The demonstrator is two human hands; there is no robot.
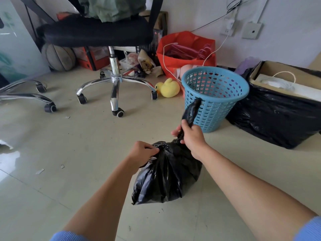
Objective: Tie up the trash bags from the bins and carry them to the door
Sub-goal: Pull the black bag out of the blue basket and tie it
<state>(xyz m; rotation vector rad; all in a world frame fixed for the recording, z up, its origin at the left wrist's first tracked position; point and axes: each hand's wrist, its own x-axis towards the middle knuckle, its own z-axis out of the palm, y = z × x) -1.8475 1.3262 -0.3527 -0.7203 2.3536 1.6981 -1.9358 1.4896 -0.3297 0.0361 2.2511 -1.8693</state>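
A small black trash bag (166,178) sits on the tiled floor in front of me, its neck gathered at the top. My left hand (143,153) pinches the gathered plastic on the left side of the neck. My right hand (189,135) grips a twisted strip of the bag's top, and the strip's end sticks up and away past my fist. Just behind the bag stands a blue perforated plastic bin (215,100), with no liner visible inside it.
A black office chair (111,73) on a chrome wheeled base stands at the back left, with a second chair base at the far left. A cardboard box in a large black bag (276,117) sits right. A red bag (187,51) and a yellow plush duck (169,87) lie against the wall.
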